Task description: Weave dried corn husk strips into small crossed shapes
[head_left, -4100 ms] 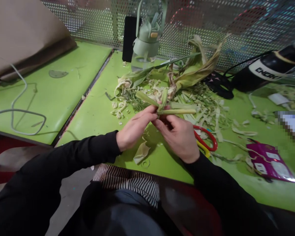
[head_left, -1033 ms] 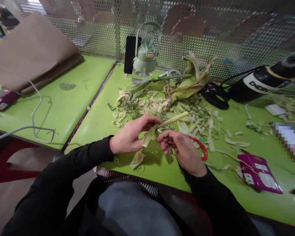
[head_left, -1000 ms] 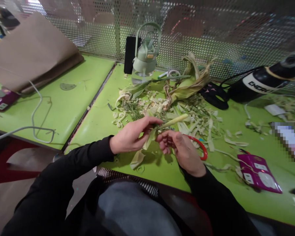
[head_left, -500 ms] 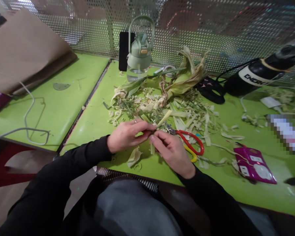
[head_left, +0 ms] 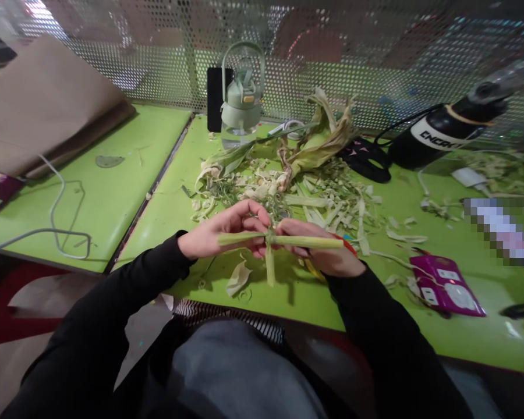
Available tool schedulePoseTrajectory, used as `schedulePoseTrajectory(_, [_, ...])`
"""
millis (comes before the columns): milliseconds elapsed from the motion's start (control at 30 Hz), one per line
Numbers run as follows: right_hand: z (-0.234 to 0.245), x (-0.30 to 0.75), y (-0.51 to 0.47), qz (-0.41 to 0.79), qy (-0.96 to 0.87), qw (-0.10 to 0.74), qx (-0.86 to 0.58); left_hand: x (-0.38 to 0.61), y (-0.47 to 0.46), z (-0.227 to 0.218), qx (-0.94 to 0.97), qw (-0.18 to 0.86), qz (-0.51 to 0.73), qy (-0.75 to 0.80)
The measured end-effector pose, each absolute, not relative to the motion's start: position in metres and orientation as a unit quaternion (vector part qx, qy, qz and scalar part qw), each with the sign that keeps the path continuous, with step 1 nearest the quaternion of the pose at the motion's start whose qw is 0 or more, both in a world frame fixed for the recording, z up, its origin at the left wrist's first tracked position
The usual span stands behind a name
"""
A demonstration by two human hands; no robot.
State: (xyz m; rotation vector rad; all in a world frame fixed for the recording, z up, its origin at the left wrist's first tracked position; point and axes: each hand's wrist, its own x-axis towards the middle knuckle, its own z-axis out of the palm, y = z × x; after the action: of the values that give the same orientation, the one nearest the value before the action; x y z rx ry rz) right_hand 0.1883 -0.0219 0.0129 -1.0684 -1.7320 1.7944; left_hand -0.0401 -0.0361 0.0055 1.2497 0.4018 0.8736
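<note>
Between my two hands is a cross of pale green corn husk strips [head_left: 308, 241], knotted at its middle. One strip points left, a longer one right, and a short end hangs down. My left hand [head_left: 227, 228] grips it near the knot, fingers curled. Closed behind the right-hand strip, my right hand [head_left: 332, 260] holds the other side, its fingertips partly hidden. Scissors [head_left: 349, 245] with red and yellow handles lie mostly hidden behind my right hand. Just below the hands, a loose piece of husk [head_left: 238, 278] rests on the green table [head_left: 157, 238].
Husk scraps [head_left: 262, 183] spread beyond my hands, with a husk-covered corn cob [head_left: 318, 142] behind. A handled water bottle [head_left: 241, 113] and a phone [head_left: 213, 99] stand by the mesh panel. At right are a black tool [head_left: 432, 137] and a purple power strip [head_left: 448, 285]; brown paper [head_left: 56, 105] lies left.
The husk strips have turned and now spread sideways in a cross facing me. My hands have shifted slightly apart, and my right hand now covers most of the scissors.
</note>
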Motion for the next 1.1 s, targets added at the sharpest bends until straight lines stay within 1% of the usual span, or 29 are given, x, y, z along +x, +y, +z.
schedulePoseTrajectory(100, [0.008,0.175,-0.026,0.699,-0.551,0.267,-0.37,-0.039,-0.038,0.006,0.53,0.755,0.345,0.172])
schedulePoseTrajectory(200, [0.008,0.162,-0.037,0.68,-0.513,0.348,-0.391,-0.038,-0.038,0.004,0.535,0.761,0.318,0.184])
schedulePoseTrajectory(300, [0.01,0.157,-0.042,0.652,-0.485,0.412,-0.413,-0.036,-0.037,0.0,0.58,0.7,0.362,0.208])
schedulePoseTrajectory(367, [0.01,0.157,-0.044,0.645,-0.479,0.423,-0.419,-0.034,-0.037,-0.003,0.608,0.64,0.409,0.232])
schedulePoseTrajectory(400, [0.01,0.158,-0.044,0.639,-0.484,0.422,-0.423,-0.033,-0.038,-0.005,0.614,0.618,0.427,0.241])
schedulePoseTrajectory(467, [0.01,0.161,-0.044,0.624,-0.51,0.405,-0.431,-0.031,-0.039,-0.006,0.616,0.609,0.437,0.242])
schedulePoseTrajectory(567, [0.014,0.168,-0.043,0.609,-0.58,0.341,-0.421,-0.032,-0.043,-0.005,0.622,0.634,0.408,0.21])
schedulePoseTrajectory(667, [0.02,0.177,-0.04,0.592,-0.665,0.266,-0.37,-0.034,-0.046,-0.002,0.622,0.662,0.376,0.183])
schedulePoseTrajectory(733, [0.024,0.181,-0.037,0.565,-0.716,0.243,-0.332,-0.033,-0.049,-0.001,0.618,0.672,0.364,0.184])
schedulePoseTrajectory(800, [0.026,0.184,-0.035,0.547,-0.743,0.236,-0.305,-0.031,-0.052,-0.001,0.621,0.668,0.363,0.19])
schedulePoseTrajectory(933, [0.028,0.185,-0.035,0.551,-0.755,0.233,-0.268,-0.026,-0.059,0.001,0.635,0.637,0.402,0.171])
schedulePoseTrajectory(1100, [0.02,0.187,-0.037,0.559,-0.751,0.271,-0.223,-0.027,-0.066,0.004,0.644,0.635,0.397,0.157])
